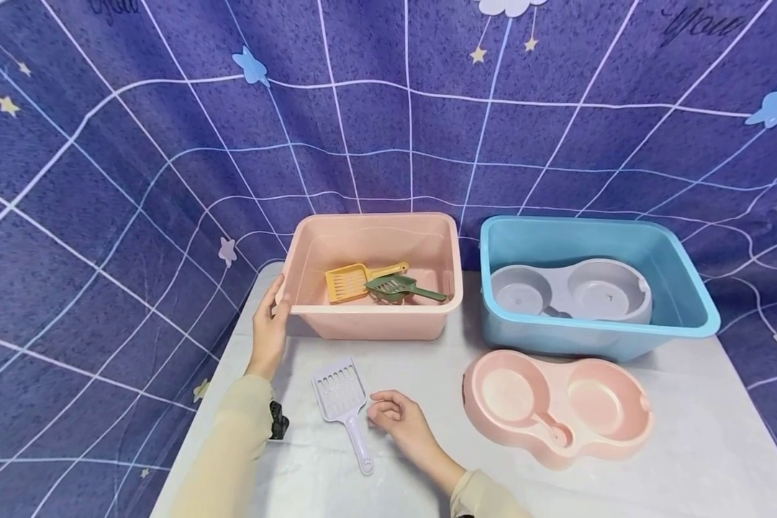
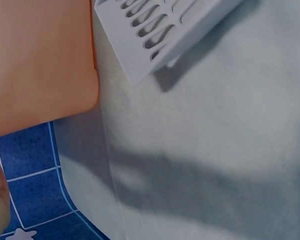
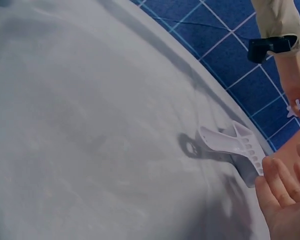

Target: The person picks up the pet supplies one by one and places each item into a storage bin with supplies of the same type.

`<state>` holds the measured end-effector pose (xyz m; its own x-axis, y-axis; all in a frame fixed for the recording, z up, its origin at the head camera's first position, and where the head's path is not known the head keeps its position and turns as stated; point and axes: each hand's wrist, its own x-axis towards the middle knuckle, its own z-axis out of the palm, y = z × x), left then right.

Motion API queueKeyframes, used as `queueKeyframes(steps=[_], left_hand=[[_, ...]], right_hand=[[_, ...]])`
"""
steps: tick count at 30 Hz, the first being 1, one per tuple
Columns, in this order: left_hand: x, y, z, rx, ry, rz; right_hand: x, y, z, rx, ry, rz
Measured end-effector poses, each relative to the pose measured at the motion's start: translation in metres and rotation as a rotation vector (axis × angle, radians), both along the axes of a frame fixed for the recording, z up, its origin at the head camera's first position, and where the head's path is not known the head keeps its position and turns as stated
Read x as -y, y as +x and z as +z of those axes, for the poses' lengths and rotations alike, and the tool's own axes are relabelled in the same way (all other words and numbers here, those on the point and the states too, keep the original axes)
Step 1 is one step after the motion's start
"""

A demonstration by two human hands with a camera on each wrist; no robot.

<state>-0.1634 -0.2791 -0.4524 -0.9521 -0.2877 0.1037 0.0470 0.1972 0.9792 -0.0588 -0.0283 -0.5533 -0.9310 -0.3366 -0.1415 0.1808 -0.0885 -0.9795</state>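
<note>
In the head view, my left hand is at the left front corner of a pink plastic bin, fingers fairly straight along its side. Whether they press on the rim is unclear. Inside the bin lie a yellow litter scoop and a dark green litter scoop. A pale lilac litter scoop rests on the table, slotted end away from me. Just right of it hovers my right hand, fingers loosely bent and holding nothing. The right wrist view shows its fingers beside that scoop.
A blue bin stands at the right with a grey double pet bowl in it. In front sits a pink double pet bowl. Star-patterned blue cloth hangs behind the white table.
</note>
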Motion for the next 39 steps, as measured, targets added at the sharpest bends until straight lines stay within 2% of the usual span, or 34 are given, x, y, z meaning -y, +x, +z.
queueKeyframes(steps=[2, 6, 13, 14, 21, 26, 31, 35, 39], left_hand=[[0.000, 0.001, 0.000, 0.012, -0.032, 0.009], [0.000, 0.000, -0.001, -0.005, -0.072, 0.030], [0.017, -0.013, -0.033, -0.043, -0.139, 0.090], [0.017, -0.013, -0.034, -0.040, -0.150, 0.098], [0.016, -0.012, -0.036, -0.045, -0.133, 0.103], [0.016, -0.015, -0.035, -0.045, -0.144, 0.093], [0.016, -0.015, -0.035, -0.074, -0.139, 0.103], [0.015, -0.016, -0.036, -0.091, -0.134, 0.115], [0.013, -0.017, -0.033, -0.069, -0.154, 0.122]], right_hand=[[0.001, 0.001, -0.002, 0.010, 0.000, 0.012], [0.004, 0.003, -0.006, 0.017, 0.031, 0.030], [0.009, 0.009, -0.016, 0.030, 0.043, 0.042], [0.010, 0.010, -0.016, 0.031, 0.048, 0.044], [0.014, 0.018, -0.017, 0.029, 0.117, 0.077], [0.015, 0.019, -0.018, 0.022, 0.147, 0.072], [0.021, 0.020, -0.021, 0.013, 0.187, 0.091], [0.024, 0.020, -0.022, 0.021, 0.186, 0.089], [0.025, 0.017, -0.021, 0.030, 0.174, 0.088]])
